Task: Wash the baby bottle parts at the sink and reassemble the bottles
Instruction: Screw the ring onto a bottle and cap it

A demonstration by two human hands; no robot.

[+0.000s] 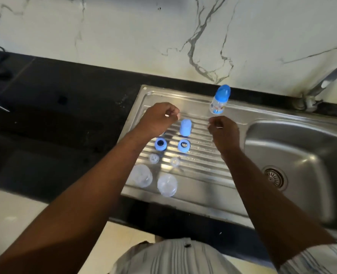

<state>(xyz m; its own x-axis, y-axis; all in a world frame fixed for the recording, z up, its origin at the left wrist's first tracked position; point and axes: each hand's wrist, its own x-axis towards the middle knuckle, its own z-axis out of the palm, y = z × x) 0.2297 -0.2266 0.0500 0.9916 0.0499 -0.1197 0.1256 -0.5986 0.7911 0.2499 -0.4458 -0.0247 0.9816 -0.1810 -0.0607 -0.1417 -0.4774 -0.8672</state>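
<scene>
An assembled baby bottle (219, 100) with a blue cap stands at the back of the steel drainboard (203, 175). Loose parts lie in two rows on the drainboard: a blue cap (185, 127), two blue collar rings (160, 144) (184, 145), two small clear teats (154, 158) (175, 161) and two clear bottle bodies (141, 176) (167, 185). My left hand (159, 118) hovers over the far end of the left row with fingers curled and nothing visible in it. My right hand (223, 132) hovers just below the assembled bottle, fingers curled, apart from it.
The sink basin (294, 155) with its drain (275, 177) lies to the right, and the tap (321, 84) stands at the back right. A black counter (55, 115) stretches left. A marble wall rises behind.
</scene>
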